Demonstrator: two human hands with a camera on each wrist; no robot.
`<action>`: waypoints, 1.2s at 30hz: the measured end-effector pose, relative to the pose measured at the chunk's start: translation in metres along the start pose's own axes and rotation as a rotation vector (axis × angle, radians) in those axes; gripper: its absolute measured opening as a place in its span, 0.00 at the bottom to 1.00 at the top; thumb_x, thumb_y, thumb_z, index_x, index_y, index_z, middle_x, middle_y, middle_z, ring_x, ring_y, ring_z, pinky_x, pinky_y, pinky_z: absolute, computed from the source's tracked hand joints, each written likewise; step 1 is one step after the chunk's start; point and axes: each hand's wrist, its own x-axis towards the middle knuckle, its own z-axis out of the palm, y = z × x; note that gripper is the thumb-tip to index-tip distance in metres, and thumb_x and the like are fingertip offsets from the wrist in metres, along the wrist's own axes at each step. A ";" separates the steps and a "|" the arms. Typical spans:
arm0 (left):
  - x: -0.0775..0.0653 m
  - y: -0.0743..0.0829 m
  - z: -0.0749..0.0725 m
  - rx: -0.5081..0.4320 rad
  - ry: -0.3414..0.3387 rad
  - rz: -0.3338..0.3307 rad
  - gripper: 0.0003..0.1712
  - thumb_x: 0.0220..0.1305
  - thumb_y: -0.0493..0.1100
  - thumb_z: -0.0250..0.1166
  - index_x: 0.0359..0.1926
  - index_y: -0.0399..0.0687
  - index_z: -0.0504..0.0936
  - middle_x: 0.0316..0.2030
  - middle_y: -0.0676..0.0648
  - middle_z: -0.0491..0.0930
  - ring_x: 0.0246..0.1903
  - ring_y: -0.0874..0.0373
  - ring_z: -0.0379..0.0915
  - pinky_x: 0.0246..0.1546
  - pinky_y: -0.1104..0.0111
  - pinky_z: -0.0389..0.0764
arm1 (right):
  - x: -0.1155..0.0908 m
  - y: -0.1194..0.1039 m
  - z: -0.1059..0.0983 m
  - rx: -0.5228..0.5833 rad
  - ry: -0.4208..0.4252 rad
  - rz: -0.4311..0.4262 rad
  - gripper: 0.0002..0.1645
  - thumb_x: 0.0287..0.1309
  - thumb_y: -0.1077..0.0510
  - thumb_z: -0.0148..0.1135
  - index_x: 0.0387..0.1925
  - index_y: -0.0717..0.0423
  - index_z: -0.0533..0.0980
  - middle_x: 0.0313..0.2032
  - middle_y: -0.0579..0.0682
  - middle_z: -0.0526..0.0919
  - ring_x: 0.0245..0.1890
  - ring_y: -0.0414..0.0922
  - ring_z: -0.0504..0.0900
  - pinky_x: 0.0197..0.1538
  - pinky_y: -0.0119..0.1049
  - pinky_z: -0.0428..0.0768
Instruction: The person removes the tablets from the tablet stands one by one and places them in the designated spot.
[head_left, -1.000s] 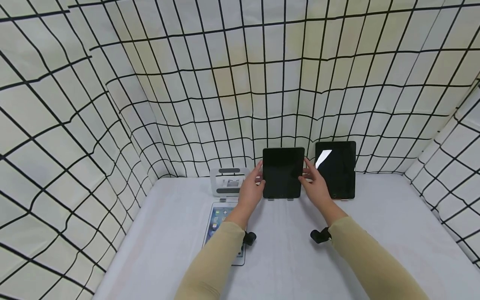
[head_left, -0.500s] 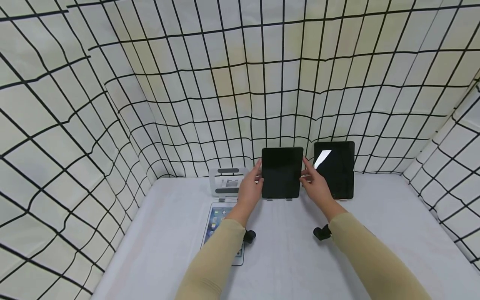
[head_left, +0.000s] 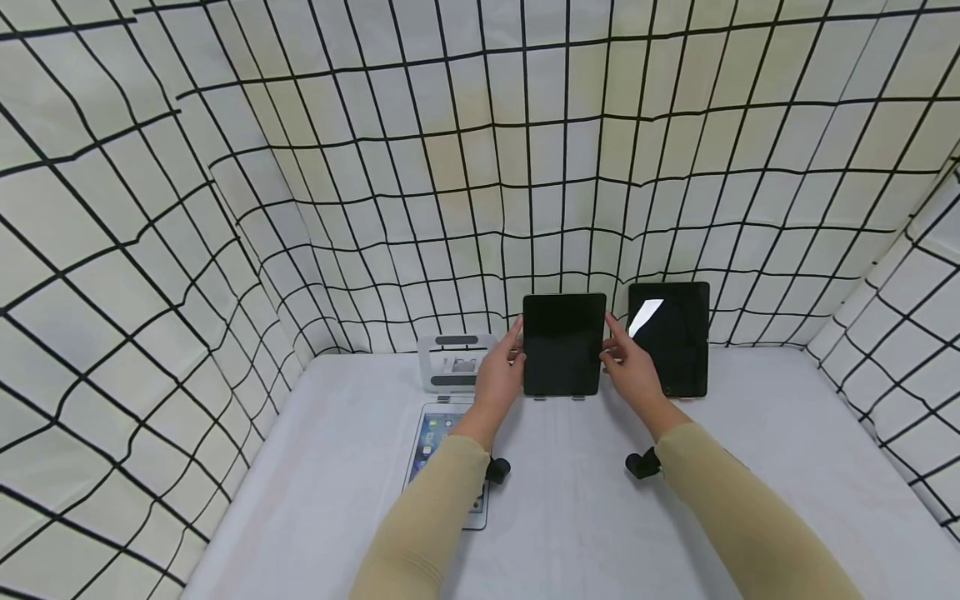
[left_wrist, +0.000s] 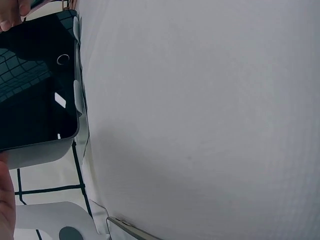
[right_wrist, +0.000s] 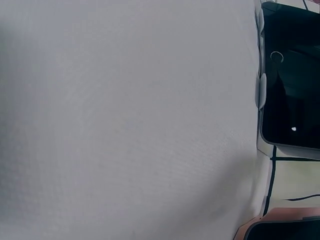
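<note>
A dark-screened tablet [head_left: 564, 345] leans upright at the back of the table, its lower edge on two small lips [left_wrist: 78, 97] of a stand. My left hand [head_left: 501, 375] holds its left side, fingers and thumb at the edge. At the opposite side my right hand [head_left: 632, 375] grips the right edge in the same way. Both wrist views show the round home button near the tablet's bottom edge. In the left wrist view only bits of the hands appear, at the left border; the right wrist view shows the tablet [right_wrist: 295, 80] at upper right.
Right of it, a second dark tablet [head_left: 678, 342] stands upright, with a rose-coloured edge in the right wrist view. To the left is a white stand [head_left: 453, 381] with grey pads. In front of that lies a white tablet [head_left: 429, 442] showing app icons, partly under my left forearm. Grid-patterned cloth walls enclose the table.
Hardly anything differs: both hands stay at the tablet's sides. The view shifts slightly, and my right wrist moves a little to the right after the first frame.
</note>
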 end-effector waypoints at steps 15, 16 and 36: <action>-0.003 0.003 -0.013 -0.072 -0.008 -0.018 0.40 0.71 0.36 0.59 0.75 0.74 0.58 0.51 0.52 0.80 0.48 0.57 0.77 0.37 0.64 0.80 | -0.006 -0.014 -0.003 0.065 0.003 -0.006 0.46 0.69 0.66 0.56 0.77 0.28 0.51 0.54 0.58 0.76 0.53 0.54 0.78 0.51 0.50 0.81; -0.004 0.003 -0.014 -0.075 -0.011 -0.019 0.40 0.72 0.36 0.59 0.75 0.74 0.58 0.51 0.52 0.80 0.48 0.57 0.77 0.37 0.64 0.80 | -0.007 -0.015 -0.003 0.075 0.002 -0.006 0.46 0.69 0.66 0.56 0.77 0.27 0.51 0.54 0.58 0.76 0.53 0.54 0.79 0.51 0.49 0.81; -0.021 0.014 -0.031 -0.137 -0.090 -0.031 0.43 0.70 0.36 0.60 0.73 0.85 0.57 0.51 0.53 0.79 0.45 0.60 0.78 0.35 0.65 0.79 | -0.027 -0.026 -0.018 0.107 -0.063 -0.031 0.47 0.68 0.66 0.57 0.77 0.27 0.51 0.52 0.59 0.76 0.50 0.53 0.80 0.44 0.31 0.81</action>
